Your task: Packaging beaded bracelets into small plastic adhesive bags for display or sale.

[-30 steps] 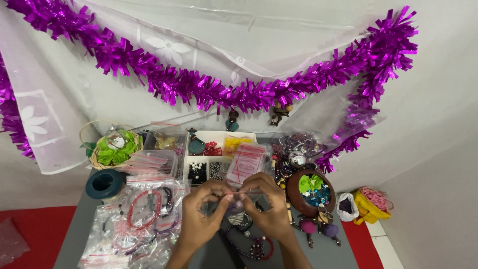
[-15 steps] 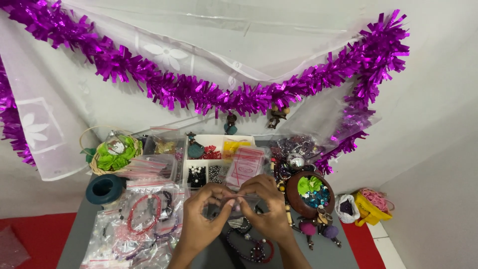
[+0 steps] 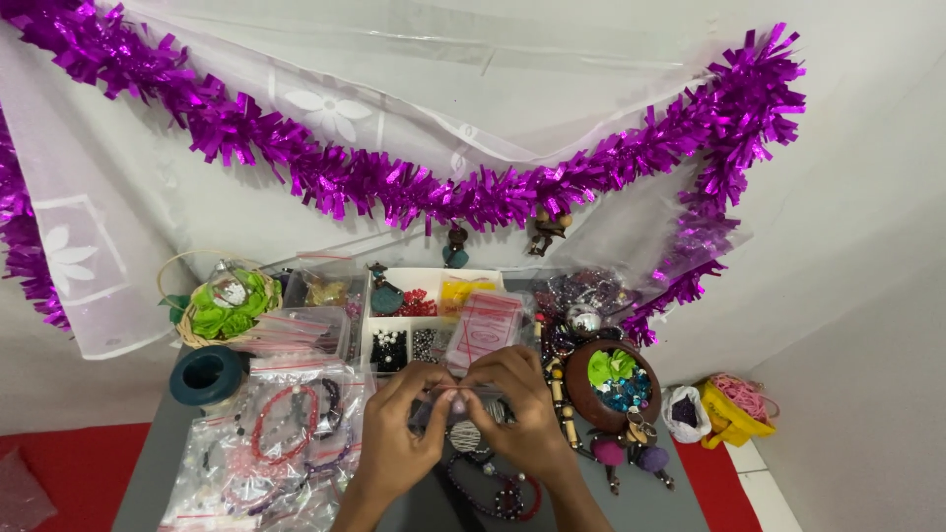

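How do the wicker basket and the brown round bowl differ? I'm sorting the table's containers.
The wicker basket is pale and woven, with a thin arched handle; the brown round bowl is dark, smooth and has no handle. The basket sits at the table's far left and holds mostly green pieces; the bowl sits right of the hands and also holds blue beads. Both hold something bright green.

left hand (image 3: 394,443): bare, no rings | right hand (image 3: 527,424): bare | forearms: no sleeves visible
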